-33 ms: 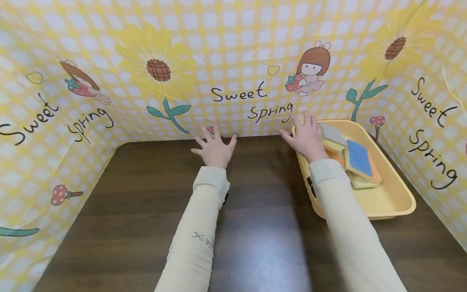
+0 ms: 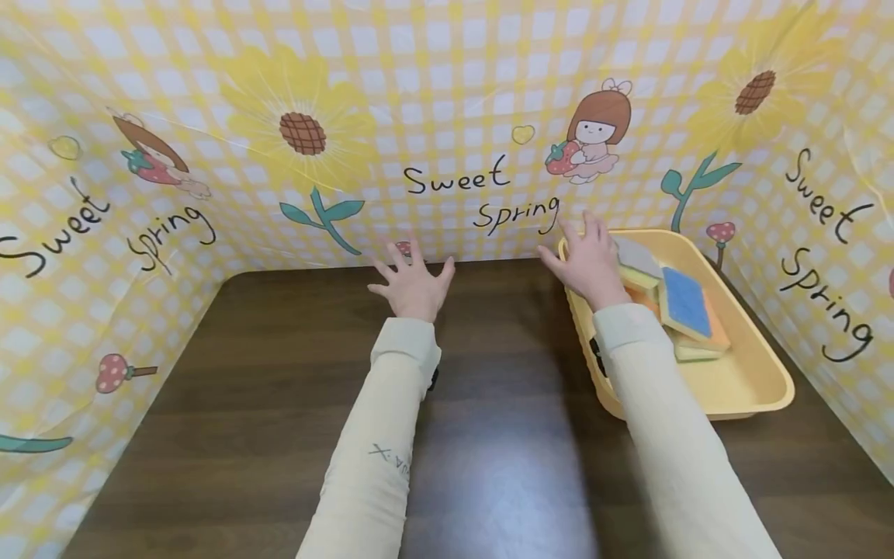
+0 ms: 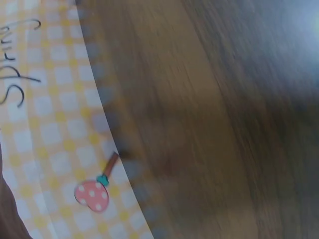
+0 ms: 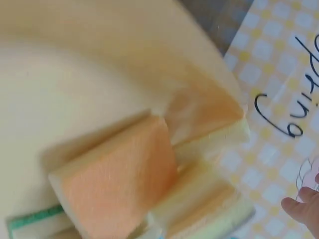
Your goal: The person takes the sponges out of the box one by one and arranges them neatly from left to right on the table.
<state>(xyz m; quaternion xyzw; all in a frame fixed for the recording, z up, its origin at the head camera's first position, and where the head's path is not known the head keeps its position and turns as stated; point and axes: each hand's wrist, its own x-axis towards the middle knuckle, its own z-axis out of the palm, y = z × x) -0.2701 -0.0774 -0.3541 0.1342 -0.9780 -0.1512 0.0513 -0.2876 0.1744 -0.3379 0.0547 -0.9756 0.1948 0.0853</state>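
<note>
My left hand point(image 2: 415, 289) is spread wide over the far side of the table, holding nothing. Only a dark sliver of that hand point(image 3: 10, 214) shows at the edge of the left wrist view. Fingers also straight and apart, my right hand point(image 2: 592, 268) hovers by the left rim of a yellow plastic tray point(image 2: 747, 392). Inside it several sponges lie heaped, among them a blue-faced sponge point(image 2: 686, 301) leaning on top and a grey-faced sponge point(image 2: 639, 258). An orange-faced sponge point(image 4: 119, 184) and a green-edged sponge point(image 4: 37, 221) appear in the right wrist view.
The dark wooden table point(image 2: 279, 404) stretches left of the tray. A yellow checked cloth point(image 2: 433, 93) printed with flowers and lettering stands as a wall along the back and both sides. The tray sits close to the right wall.
</note>
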